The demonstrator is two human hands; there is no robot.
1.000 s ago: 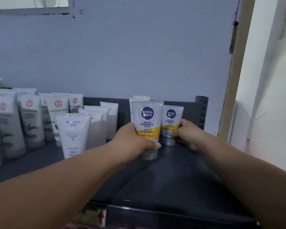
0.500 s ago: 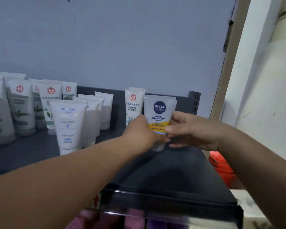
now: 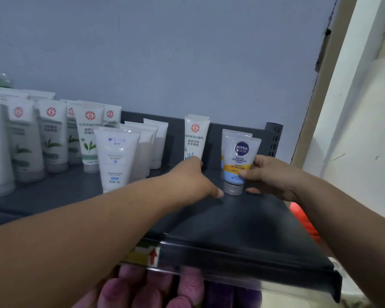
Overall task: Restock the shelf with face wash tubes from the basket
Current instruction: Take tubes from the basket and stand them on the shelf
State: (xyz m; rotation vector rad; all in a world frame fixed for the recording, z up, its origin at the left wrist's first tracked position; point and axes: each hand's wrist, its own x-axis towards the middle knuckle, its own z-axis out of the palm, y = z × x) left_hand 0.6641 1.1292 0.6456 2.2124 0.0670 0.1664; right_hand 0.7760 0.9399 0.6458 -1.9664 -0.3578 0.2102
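Blue-grey wall behind, a dark shelf (image 3: 242, 221) carries rows of face wash tubes standing on their caps, most of them well off to the left of the hands. At the shelf's right end the right hand (image 3: 269, 176) pinches a Nivea tube (image 3: 240, 161) between thumb and fingers, closed on its lower body, the silver cap touching or just above the shelf; which, the view does not settle. A second Nivea tube (image 3: 228, 135) stands directly behind the held one, nearly hidden by it. Just left of the grip, the left hand (image 3: 191, 176) reaches toward a white tube (image 3: 196, 138) with a red emblem, its fingertips hidden behind the hand, so whether it grasps that tube cannot be told. The step in hand appears to be seating and squaring the Nivea tube in its row. Next, judging by this, the right hand needs to let go without tipping it, label facing front, then go back for another. No basket is clearly in view, though something red (image 3: 302, 221) shows below the right forearm.
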